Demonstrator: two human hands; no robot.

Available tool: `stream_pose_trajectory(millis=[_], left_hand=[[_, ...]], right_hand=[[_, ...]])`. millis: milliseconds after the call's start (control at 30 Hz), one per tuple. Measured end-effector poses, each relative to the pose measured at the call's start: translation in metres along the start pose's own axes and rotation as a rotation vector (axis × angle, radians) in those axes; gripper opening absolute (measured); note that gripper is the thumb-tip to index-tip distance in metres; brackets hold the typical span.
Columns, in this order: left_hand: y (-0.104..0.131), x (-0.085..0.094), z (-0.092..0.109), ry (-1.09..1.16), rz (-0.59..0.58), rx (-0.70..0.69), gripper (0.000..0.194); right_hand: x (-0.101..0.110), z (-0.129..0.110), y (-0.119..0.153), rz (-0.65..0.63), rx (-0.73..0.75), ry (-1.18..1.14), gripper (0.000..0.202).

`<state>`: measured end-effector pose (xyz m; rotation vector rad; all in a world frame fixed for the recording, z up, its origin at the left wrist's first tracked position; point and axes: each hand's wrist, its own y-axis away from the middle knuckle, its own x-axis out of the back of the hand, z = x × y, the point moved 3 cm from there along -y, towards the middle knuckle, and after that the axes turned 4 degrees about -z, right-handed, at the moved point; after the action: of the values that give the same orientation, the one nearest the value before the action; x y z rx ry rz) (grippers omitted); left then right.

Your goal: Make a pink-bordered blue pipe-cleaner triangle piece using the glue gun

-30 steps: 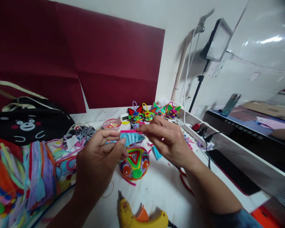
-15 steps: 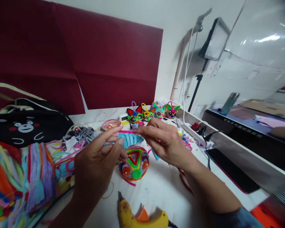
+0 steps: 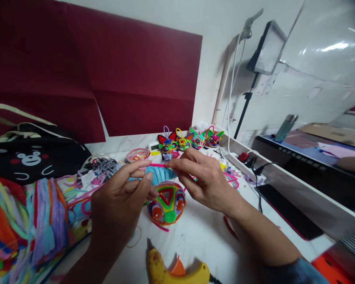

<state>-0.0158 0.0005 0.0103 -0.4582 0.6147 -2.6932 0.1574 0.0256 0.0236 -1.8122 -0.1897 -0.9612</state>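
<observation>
Between my two hands a pink pipe cleaner [image 3: 159,165] is stretched nearly level. My left hand [image 3: 122,199] pinches its left end, and my right hand [image 3: 205,177] pinches the other end with the fingers bent. Just below lies a round, multicoloured pipe-cleaner face [image 3: 166,205] with orange eyes and a green nose, on the white table [image 3: 195,240]. Behind the pipe cleaner is a light blue fuzzy bundle [image 3: 159,174], partly covered by my fingers. A yellow glue gun [image 3: 177,273] with an orange trigger lies nearest to me.
Finished colourful animal heads [image 3: 192,140] stand at the back. Pipe-cleaner bundles [image 3: 47,221] and a black bag [image 3: 32,157] are at the left. A black phone [image 3: 290,213] and a power strip [image 3: 244,165] lie right. Another person's hand [image 3: 350,163] shows far right.
My right hand has shifted very slightly, its fingers a little further over the blue bundle. The pink pipe cleaner is still held between both hands.
</observation>
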Motion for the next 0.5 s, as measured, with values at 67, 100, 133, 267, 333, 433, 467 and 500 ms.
stream_pose_trajectory(millis=[67, 100, 133, 267, 333, 433, 467, 500], left_hand=[[-0.0001, -0.0003, 0.0001, 0.011, -0.004, 0.0, 0.021], [0.0, -0.0003, 0.0004, 0.015, -0.002, -0.002, 0.021], [0.0001, -0.0004, 0.0007, 0.018, 0.001, -0.003, 0.021], [0.0004, -0.0005, 0.001, 0.026, 0.001, 0.01, 0.02], [0.0004, -0.0006, 0.0004, 0.042, 0.002, 0.028, 0.021], [0.0008, -0.0013, 0.0011, 0.074, 0.006, 0.045, 0.023], [0.0012, -0.0016, 0.002, 0.079, 0.006, 0.05, 0.023], [0.0015, -0.0019, 0.0031, 0.077, 0.008, 0.054, 0.023]], right_hand=[[-0.0012, -0.0008, 0.0, 0.004, 0.003, -0.018, 0.025], [-0.0019, -0.0013, -0.0002, 0.011, 0.006, -0.029, 0.023], [-0.0026, -0.0018, -0.0006, 0.021, 0.01, -0.038, 0.022], [-0.0053, -0.0036, -0.0019, 0.074, 0.026, -0.059, 0.019], [-0.0066, -0.0038, -0.0022, 0.083, 0.023, -0.064, 0.018], [-0.0076, -0.0038, -0.0021, 0.093, 0.032, -0.074, 0.018], [-0.0077, -0.0037, -0.0021, 0.095, 0.037, -0.076, 0.018], [-0.0078, -0.0036, -0.002, 0.098, 0.043, -0.079, 0.019]])
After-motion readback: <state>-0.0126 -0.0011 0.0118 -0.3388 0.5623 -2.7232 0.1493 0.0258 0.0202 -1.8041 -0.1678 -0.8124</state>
